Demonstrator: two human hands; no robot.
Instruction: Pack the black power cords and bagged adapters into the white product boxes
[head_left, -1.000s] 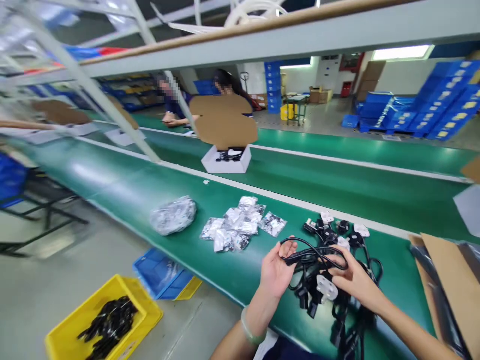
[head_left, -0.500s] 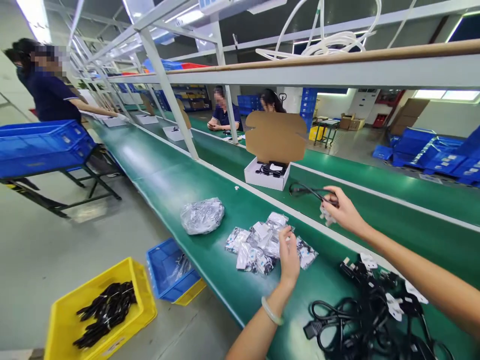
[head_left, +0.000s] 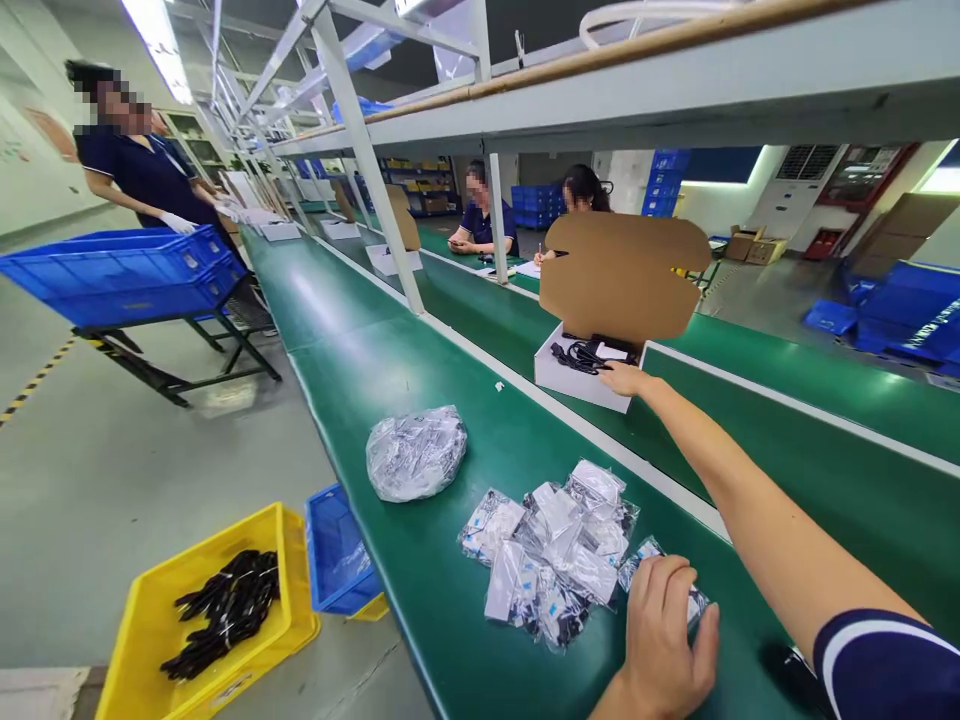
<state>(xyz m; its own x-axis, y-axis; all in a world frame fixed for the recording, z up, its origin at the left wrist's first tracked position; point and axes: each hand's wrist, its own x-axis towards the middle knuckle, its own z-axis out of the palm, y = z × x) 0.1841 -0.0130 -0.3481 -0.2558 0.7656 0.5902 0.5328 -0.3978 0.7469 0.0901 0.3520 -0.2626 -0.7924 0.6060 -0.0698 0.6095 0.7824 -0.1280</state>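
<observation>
My right hand (head_left: 626,380) reaches into a white box (head_left: 581,384) with a raised brown lid (head_left: 622,275), its fingers closed at a coiled black cable (head_left: 577,357). Nearer to me, my left hand (head_left: 671,625) curls over a small clear packet (head_left: 697,604), thumb and fingers on either side of it. A pile of similar clear packets with white labels (head_left: 559,530) lies just left of that hand. Farther left on the green bench is a large crumpled plastic bag (head_left: 417,452).
Below the bench edge are a yellow bin (head_left: 300,625) of black cables and a blue bin (head_left: 322,550). Blue crates on a cart (head_left: 135,280) stand left, beside a standing person (head_left: 142,170). Two people sit across the line. A shelf beam (head_left: 675,100) crosses above.
My right hand has carried the black cable left and forward to the box. The left hand has moved right and nearer, onto a packet. The view has shifted, and the cable pile is mostly out of sight.
</observation>
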